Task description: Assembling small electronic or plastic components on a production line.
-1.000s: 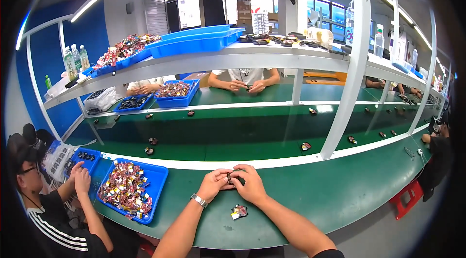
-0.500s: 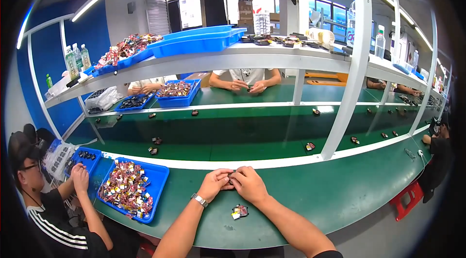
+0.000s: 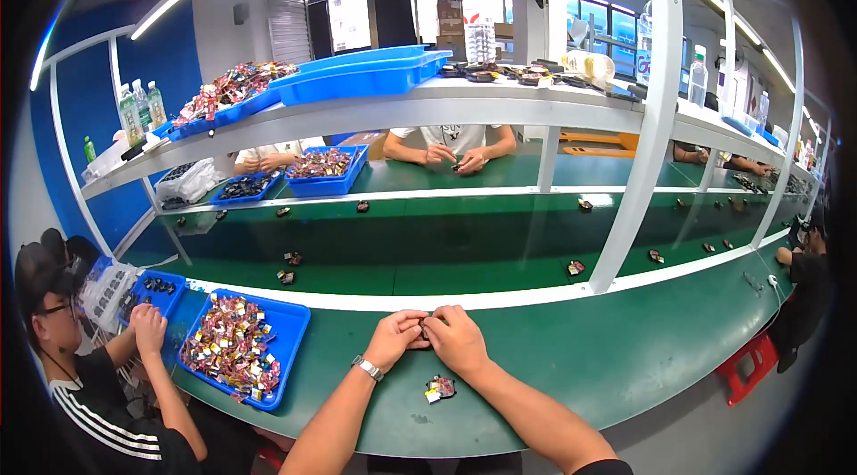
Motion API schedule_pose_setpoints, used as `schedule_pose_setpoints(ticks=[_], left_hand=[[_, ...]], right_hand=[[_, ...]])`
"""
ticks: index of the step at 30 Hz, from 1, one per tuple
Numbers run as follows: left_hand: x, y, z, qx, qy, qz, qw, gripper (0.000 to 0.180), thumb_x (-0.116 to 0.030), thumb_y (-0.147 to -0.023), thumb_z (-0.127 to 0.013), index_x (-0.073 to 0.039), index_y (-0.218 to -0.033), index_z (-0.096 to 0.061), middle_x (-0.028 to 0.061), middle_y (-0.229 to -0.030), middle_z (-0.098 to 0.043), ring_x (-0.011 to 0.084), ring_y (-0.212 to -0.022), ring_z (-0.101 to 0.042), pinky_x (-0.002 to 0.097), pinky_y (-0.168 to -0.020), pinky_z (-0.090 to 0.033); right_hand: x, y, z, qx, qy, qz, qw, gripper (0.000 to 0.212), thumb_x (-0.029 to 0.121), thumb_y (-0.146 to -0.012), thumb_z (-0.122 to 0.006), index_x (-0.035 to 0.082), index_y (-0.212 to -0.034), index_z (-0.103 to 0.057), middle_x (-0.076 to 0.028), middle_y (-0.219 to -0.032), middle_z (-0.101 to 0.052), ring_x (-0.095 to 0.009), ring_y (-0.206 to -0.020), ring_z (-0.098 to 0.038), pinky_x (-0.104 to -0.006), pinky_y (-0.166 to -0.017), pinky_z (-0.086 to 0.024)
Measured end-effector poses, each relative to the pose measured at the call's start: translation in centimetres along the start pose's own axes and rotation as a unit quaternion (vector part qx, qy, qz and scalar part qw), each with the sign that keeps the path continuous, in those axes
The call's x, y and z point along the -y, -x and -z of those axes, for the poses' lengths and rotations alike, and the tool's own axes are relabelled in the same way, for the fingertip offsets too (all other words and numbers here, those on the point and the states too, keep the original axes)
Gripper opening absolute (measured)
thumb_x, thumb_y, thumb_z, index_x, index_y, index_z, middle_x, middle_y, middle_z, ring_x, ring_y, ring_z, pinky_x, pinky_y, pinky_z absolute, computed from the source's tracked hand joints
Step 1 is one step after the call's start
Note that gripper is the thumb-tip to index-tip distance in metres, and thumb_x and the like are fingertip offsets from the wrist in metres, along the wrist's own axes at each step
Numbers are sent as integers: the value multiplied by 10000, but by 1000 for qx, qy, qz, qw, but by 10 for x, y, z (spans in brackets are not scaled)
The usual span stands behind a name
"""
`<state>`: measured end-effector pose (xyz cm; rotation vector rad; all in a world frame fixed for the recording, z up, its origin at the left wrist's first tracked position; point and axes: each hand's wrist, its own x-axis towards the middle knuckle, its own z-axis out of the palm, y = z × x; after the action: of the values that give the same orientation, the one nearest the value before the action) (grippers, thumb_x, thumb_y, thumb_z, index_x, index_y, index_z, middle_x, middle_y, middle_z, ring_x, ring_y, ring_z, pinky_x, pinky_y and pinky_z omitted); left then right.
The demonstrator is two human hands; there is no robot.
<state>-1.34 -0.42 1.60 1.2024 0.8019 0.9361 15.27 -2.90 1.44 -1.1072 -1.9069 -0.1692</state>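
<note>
My left hand and my right hand meet over the green table, fingers closed together on a small dark part. Most of that part is hidden by my fingertips, so its exact kind cannot be made out. Just below my hands, on the tabletop, lies a small electronic assembly with a red board, a dark edge and a white-and-yellow piece. To the left stands a blue tray heaped with similar red boards carrying white and yellow pieces.
A co-worker's hands are at the left, beside a blue tray of black parts. Beyond a white rail, a green conveyor belt carries scattered assemblies. A white post and shelf stand ahead; a red stool is right.
The assemblies on the conveyor belt have shifted slightly to the right. My hands stay in nearly the same place, still closed on the small dark part.
</note>
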Motion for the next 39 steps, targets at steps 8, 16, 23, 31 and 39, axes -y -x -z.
schedule_pose_setpoints(ticks=[8, 16, 23, 31, 39], left_hand=[[5, -1, 4, -3, 17, -2, 1000, 328, -48, -967, -501, 0, -1291, -491, 106, -1174, -634, 197, -1035, -644, 333, -872, -560], [-4, 2, 0, -29, 7, -29, 999, 390, -51, -966, -489, 28, -1343, -430, 182, -1314, -541, 262, -1092, -622, 371, -865, -580], [0, -1, 4, -19, -16, -33, 999, 306, -53, -965, -494, 42, -1255, -507, 174, -1195, -611, 226, -1011, -647, 336, -817, -589], [4, -2, 4, 7, -33, -18, 999, 265, -77, -961, -524, 39, -1197, -552, 162, -1117, -650, 172, -870, -651, 290, -728, -568], [-4, 2, 10, 149, -150, -3, 977, 244, -158, -977, -530, 30, -1104, -621, 97, -924, -697, 110, -754, -622, 257, -670, -522]], right_hand=[[6, 1, 1, 21, -45, -32, 998, 275, 145, -747, -739, 75, -1006, -682, -115, -1141, -631, -291, -1028, -610, -379, -851, -533], [-96, -25, 4, -58, 39, -137, 988, 102, 61, -724, -681, 13, -812, -663, -151, -942, -648, -355, -894, -596, -432, -825, -488], [-93, -16, 27, -98, 99, -167, 976, 325, 107, -744, -730, 14, -1040, -632, -159, -1083, -636, -340, -924, -613, -427, -848, -498], [22, 37, 85, 314, -143, -100, 933, 642, 319, -686, -846, 29, -1182, -559, -130, -1107, -604, -288, -1036, -573, -391, -911, -482], [4, 2, 83, 273, -137, -60, 950, 479, 157, -729, -797, 98, -1152, -581, -75, -1081, -628, -280, -1030, -560, -376, -907, -472]])
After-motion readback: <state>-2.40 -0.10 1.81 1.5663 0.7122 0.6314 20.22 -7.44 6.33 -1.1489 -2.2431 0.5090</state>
